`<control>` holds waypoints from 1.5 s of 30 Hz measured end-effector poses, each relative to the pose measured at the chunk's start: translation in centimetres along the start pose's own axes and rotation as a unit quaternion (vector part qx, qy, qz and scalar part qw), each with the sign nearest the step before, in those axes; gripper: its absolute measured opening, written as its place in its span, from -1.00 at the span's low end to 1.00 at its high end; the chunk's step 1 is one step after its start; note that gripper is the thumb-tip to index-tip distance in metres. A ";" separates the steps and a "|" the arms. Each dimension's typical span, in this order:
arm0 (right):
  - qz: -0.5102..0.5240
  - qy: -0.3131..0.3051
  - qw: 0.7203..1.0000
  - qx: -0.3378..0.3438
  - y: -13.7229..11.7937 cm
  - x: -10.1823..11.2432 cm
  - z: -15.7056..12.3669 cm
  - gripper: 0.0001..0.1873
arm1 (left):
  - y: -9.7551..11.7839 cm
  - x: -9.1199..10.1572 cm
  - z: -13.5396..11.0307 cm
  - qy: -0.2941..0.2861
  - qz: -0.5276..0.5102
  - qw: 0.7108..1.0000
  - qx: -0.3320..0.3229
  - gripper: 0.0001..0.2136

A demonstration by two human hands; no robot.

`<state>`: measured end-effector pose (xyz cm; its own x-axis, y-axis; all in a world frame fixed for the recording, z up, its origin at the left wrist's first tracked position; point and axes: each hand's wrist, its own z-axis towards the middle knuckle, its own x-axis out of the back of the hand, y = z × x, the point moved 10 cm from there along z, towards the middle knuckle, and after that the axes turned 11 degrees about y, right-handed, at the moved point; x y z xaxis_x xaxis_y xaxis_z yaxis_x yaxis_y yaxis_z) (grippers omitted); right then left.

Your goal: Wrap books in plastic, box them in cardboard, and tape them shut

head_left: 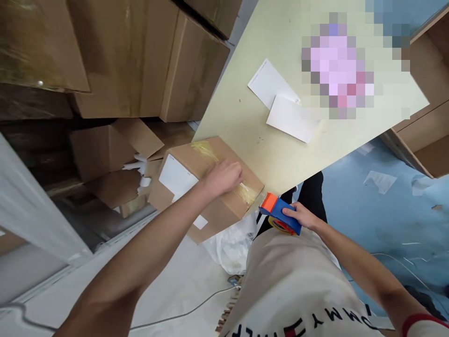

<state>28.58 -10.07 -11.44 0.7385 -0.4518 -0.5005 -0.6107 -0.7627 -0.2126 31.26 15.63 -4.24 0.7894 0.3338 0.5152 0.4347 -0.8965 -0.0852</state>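
Observation:
A small brown cardboard box (196, 182) with a white label sits on the corner of a pale table (252, 126). A strip of clear tape runs across its top. My left hand (224, 177) lies flat on the box top, over the tape, fingers together and pressing down. My right hand (302, 216) grips a blue and orange tape dispenser (278, 216) just off the box's near right corner, close to my body.
Two white sheets of paper (280, 100) lie further along the table. Large cardboard boxes (140, 61) are stacked to the left, with an open box (105, 150) and crumpled paper below. A blue floor (386, 206) with paper scraps lies to the right. A cable runs across the floor by my feet.

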 end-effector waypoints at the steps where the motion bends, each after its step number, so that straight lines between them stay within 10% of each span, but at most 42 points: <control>1: 0.001 -0.004 1.000 -0.004 0.5 -0.2 0.1 -0.36 | 0.4 -0.2 -0.2 0.001 0.023 1.000 -0.008 -0.81; 10: 0.028 -0.005 1.000 -0.010 2.2 -2.2 1.3 -0.38 | 4.5 -0.9 -1.2 0.031 0.102 0.989 -0.107 -0.71; 17: 0.049 -0.004 0.999 0.001 2.4 -2.9 1.5 -0.36 | 0.8 -0.2 -1.0 0.084 -0.022 0.996 -0.029 -0.59; 26: 0.095 -0.016 0.995 -0.026 2.5 -3.1 1.6 -0.32 | 1.8 -5.8 -4.2 -0.086 -0.159 0.971 -0.156 -0.39; 32: 0.096 -0.016 0.995 -0.029 1.7 -3.1 2.1 -0.36 | 0.8 -4.7 -4.7 -0.077 -0.086 0.973 -0.202 -0.20; 40: 0.153 -0.007 0.988 0.017 -7.9 -3.4 4.3 -0.54 | -6.8 0.3 -3.0 0.011 -0.108 0.993 -0.047 -0.11; 45: 0.089 -0.027 0.995 0.026 -17.2 -4.4 6.2 -0.59 | -12.3 4.9 -4.1 0.190 -0.191 0.953 0.140 -0.25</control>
<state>34.08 7.89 -10.84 0.6017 -0.5513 -0.5780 -0.7454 -0.6476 -0.1583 28.02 27.12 2.84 0.3599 0.4421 0.8216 0.7995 -0.6000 -0.0273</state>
